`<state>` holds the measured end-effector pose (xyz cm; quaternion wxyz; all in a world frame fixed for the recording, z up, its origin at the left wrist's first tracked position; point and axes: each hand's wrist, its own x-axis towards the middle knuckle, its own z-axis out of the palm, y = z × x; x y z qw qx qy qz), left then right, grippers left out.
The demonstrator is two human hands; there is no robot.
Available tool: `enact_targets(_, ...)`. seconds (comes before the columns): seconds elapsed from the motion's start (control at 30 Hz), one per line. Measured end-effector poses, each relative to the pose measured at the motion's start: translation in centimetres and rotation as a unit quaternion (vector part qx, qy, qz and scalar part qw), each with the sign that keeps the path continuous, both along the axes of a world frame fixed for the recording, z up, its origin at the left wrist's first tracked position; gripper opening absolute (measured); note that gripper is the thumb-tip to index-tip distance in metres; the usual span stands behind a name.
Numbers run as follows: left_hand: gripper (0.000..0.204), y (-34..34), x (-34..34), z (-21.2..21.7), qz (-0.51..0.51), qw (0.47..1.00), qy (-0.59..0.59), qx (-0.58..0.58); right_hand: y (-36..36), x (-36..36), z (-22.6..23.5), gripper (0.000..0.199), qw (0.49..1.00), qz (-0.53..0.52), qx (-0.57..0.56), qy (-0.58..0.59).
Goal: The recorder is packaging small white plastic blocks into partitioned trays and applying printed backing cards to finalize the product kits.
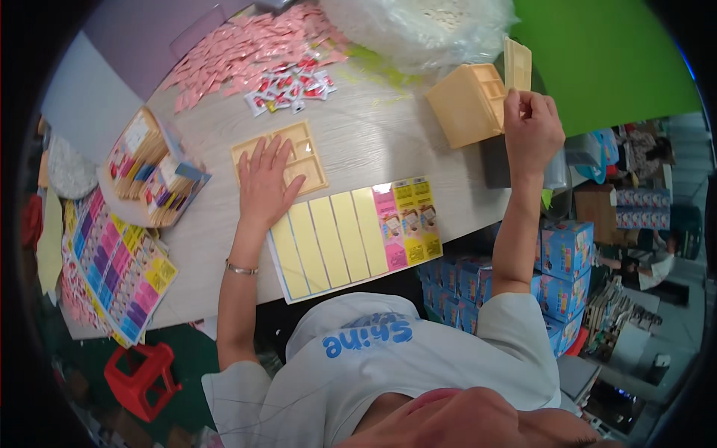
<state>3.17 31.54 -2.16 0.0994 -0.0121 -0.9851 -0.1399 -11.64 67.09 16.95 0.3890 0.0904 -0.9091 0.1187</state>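
Note:
My left hand [267,183] lies flat, fingers spread, on a shallow cream plastic tray [314,170] with compartments, which rests on the table. My right hand [533,131] pinches the lower end of another cream tray [517,63], raised upright at the far right. Just left of that hand stands a stack of the same trays [464,104]. Closer to my body lies a sticker sheet [340,243] with yellow strips, plus pink and yellow printed labels at its right end.
Pink sachets [246,48] and small red-and-white packets [291,89] are heaped at the back. A clear plastic bag [426,30] bulges behind the tray stack. On the left stand a bin of filled trays [153,168] and more label sheets [119,261]. Blue boxes [567,250] and a red stool [142,381] are below.

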Motion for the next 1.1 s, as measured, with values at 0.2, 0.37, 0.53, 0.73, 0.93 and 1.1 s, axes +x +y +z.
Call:
enact_targets(0.2,0.076,-0.6,-0.8,-0.5,-0.024,0.999,-0.004,0.034,-14.7,5.8,-14.9,0.02,0.957,0.159,0.034,-0.242)
enact_targets(0.37,0.074,-0.2,-0.9,0.4,-0.045,0.998,0.038,0.023,-15.8,6.2,-16.6,0.021,0.937,0.186,-0.014,-0.295)
enact_targets(0.53,0.068,4.3,-3.6,1.5,-0.1,0.993,0.034,0.044,-4.7,2.7,-6.3,0.019,0.976,0.086,-0.187,-0.075)
enact_targets(0.73,0.064,5.9,-5.2,-1.0,-0.077,0.997,0.027,0.019,4.4,-3.1,-3.5,0.022,0.962,-0.096,0.104,-0.235)
enact_targets(0.93,0.063,5.7,-5.4,-1.1,-0.085,0.996,0.019,0.018,5.9,-4.2,-4.1,0.021,0.982,0.028,0.042,-0.185)
enact_targets(1.1,0.062,5.3,-4.8,-1.0,-0.077,0.997,0.026,0.016,4.0,-2.9,-3.1,0.013,0.997,0.066,0.005,-0.044)
